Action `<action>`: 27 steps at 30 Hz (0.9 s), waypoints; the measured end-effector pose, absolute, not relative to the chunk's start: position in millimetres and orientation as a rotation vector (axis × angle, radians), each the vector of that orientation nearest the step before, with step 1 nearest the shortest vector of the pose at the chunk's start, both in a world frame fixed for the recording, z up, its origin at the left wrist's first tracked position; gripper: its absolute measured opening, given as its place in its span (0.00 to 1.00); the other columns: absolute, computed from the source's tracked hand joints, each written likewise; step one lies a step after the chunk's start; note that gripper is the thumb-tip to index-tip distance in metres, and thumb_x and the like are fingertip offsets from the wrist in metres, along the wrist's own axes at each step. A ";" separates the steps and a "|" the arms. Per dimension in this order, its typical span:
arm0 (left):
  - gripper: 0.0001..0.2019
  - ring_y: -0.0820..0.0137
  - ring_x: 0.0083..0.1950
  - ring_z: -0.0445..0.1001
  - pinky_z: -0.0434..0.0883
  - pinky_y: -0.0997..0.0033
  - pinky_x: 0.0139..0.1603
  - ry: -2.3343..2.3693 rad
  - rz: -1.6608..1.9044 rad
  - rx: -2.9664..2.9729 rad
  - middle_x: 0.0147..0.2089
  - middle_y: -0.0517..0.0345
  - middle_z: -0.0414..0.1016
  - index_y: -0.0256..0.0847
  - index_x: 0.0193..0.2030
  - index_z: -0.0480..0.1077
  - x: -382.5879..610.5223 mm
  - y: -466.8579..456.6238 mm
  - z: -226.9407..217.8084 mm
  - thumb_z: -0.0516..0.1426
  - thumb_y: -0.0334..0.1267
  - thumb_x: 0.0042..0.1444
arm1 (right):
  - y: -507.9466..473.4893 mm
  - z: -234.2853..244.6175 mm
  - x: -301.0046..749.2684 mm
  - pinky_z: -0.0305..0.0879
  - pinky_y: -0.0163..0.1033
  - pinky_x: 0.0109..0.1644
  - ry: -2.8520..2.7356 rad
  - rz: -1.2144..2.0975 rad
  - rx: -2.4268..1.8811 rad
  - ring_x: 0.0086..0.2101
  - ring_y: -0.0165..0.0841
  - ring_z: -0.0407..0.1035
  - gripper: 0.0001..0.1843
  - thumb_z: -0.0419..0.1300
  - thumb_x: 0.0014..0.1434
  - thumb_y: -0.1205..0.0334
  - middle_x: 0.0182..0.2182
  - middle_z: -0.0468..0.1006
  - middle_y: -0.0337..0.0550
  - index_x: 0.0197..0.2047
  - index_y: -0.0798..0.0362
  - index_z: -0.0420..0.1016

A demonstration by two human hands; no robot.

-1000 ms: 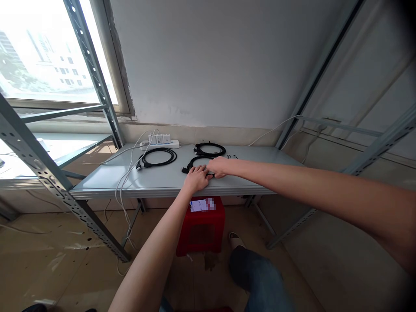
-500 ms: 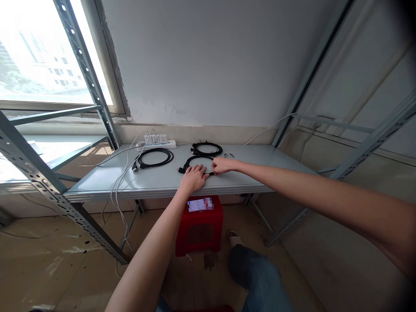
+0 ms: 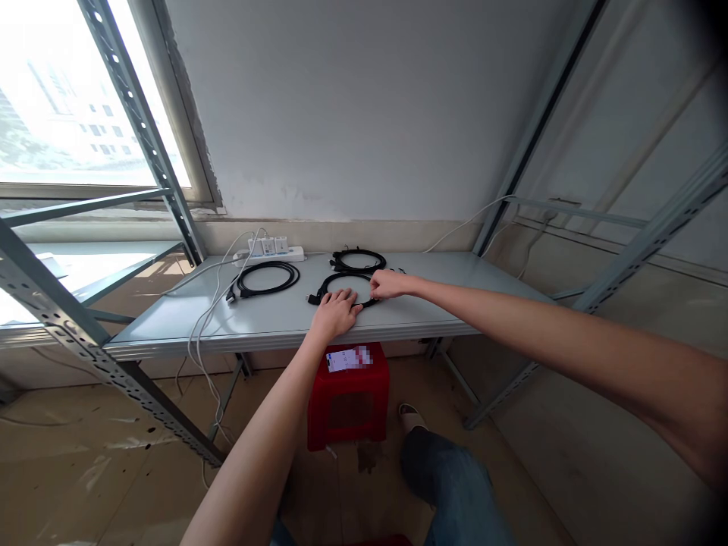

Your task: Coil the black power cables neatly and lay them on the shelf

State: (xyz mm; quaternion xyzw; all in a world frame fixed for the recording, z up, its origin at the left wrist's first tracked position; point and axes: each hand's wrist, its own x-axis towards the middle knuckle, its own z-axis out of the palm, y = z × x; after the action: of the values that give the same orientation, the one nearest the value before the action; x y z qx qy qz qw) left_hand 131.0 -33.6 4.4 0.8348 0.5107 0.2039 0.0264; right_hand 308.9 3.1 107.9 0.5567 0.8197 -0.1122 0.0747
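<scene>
A coiled black cable (image 3: pixel 325 285) lies on the grey shelf top in front of me, its plug end pointing left. My left hand (image 3: pixel 334 312) rests flat over the near left side of this coil, fingers spread. At the coil's right side, my right hand (image 3: pixel 387 283) is closed on the cable; its fingertips are partly hidden. Just behind sits another black cable coil (image 3: pixel 359 271), and a third coil (image 3: pixel 258 293) lies to the left. Small black pieces (image 3: pixel 402 270) are partly visible beyond my right hand.
A white power strip (image 3: pixel 278 255) with chargers stands at the back left. White cords (image 3: pixel 200 326) hang over the front edge of the shelf (image 3: pixel 444 265). Below is a red stool (image 3: pixel 348 394) with a phone (image 3: pixel 341 359) on it. Metal uprights frame both sides.
My right hand has shifted slightly back and right relative to the coil, covering more of the small black pieces. My left hand stays on the coil. The view has moved slightly.
</scene>
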 end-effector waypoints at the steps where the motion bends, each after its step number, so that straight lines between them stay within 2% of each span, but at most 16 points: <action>1: 0.23 0.54 0.75 0.55 0.51 0.50 0.72 1.583 0.615 2.584 0.74 0.46 0.59 0.43 0.68 0.65 131.1 -34.0 5.0 0.45 0.46 0.71 | 2.9 107.8 309.8 0.61 0.33 0.35 2.474 -0.326 1.641 0.33 0.32 0.72 0.06 0.62 0.58 0.67 0.35 0.82 0.48 0.37 0.59 0.79; 2: 0.23 0.54 0.75 0.55 0.51 0.49 0.72 1.589 0.602 2.589 0.74 0.46 0.59 0.43 0.68 0.64 131.2 -34.5 5.8 0.44 0.46 0.71 | 2.7 107.1 310.9 0.61 0.32 0.35 2.501 -0.310 1.590 0.34 0.33 0.72 0.07 0.63 0.57 0.68 0.35 0.81 0.47 0.40 0.58 0.79; 6: 0.24 0.56 0.75 0.55 0.52 0.50 0.73 1.609 0.565 2.622 0.75 0.47 0.58 0.43 0.68 0.64 131.3 -36.7 8.4 0.43 0.47 0.72 | -2.0 101.1 317.4 0.57 0.31 0.34 2.696 -0.181 1.308 0.36 0.32 0.70 0.21 0.66 0.53 0.71 0.41 0.79 0.44 0.51 0.54 0.72; 8: 0.24 0.58 0.75 0.56 0.53 0.52 0.73 1.624 0.539 2.637 0.75 0.49 0.58 0.44 0.69 0.63 131.3 -37.5 9.2 0.42 0.47 0.72 | -7.3 98.4 319.6 0.54 0.32 0.33 2.787 -0.067 1.214 0.36 0.33 0.69 0.19 0.65 0.56 0.70 0.42 0.78 0.44 0.50 0.53 0.71; 11: 0.24 0.58 0.75 0.56 0.53 0.52 0.72 1.642 0.506 2.645 0.75 0.50 0.58 0.45 0.69 0.62 131.3 -37.7 9.1 0.41 0.48 0.73 | -15.4 96.8 319.6 0.52 0.34 0.33 2.831 0.145 1.081 0.36 0.34 0.69 0.09 0.59 0.61 0.72 0.41 0.77 0.47 0.44 0.54 0.73; 14: 0.24 0.58 0.75 0.56 0.53 0.52 0.73 1.650 0.509 2.641 0.75 0.51 0.58 0.46 0.69 0.62 131.2 -37.1 8.3 0.41 0.48 0.73 | -18.9 95.7 316.3 0.52 0.35 0.34 2.760 0.385 0.914 0.35 0.34 0.70 0.10 0.55 0.62 0.76 0.40 0.78 0.49 0.42 0.55 0.75; 19: 0.24 0.59 0.75 0.55 0.52 0.53 0.73 1.662 0.503 2.637 0.75 0.49 0.58 0.43 0.69 0.63 131.4 -37.5 8.6 0.41 0.48 0.73 | -21.9 89.0 304.1 0.59 0.35 0.34 2.638 0.586 0.902 0.38 0.38 0.75 0.11 0.57 0.61 0.76 0.40 0.80 0.53 0.45 0.58 0.76; 24: 0.24 0.60 0.74 0.57 0.53 0.53 0.73 1.663 0.522 2.649 0.74 0.49 0.60 0.42 0.68 0.63 131.4 -39.3 9.9 0.42 0.47 0.73 | -26.3 86.7 289.4 0.65 0.35 0.35 2.555 0.382 1.475 0.36 0.41 0.77 0.07 0.64 0.57 0.70 0.34 0.81 0.55 0.40 0.60 0.77; 27: 0.24 0.60 0.74 0.57 0.54 0.53 0.73 1.665 0.524 2.658 0.74 0.49 0.60 0.43 0.68 0.63 131.5 -39.7 10.5 0.42 0.47 0.73 | -23.1 91.0 283.7 0.65 0.35 0.30 2.388 -0.174 1.929 0.26 0.36 0.75 0.04 0.65 0.57 0.68 0.24 0.78 0.50 0.36 0.61 0.77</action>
State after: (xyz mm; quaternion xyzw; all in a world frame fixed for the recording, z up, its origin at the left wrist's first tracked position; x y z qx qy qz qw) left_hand 131.5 -39.7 10.5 0.8356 0.5237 0.1647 -0.0191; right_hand 283.7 -23.1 91.0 0.6271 0.7762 -0.0564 0.0333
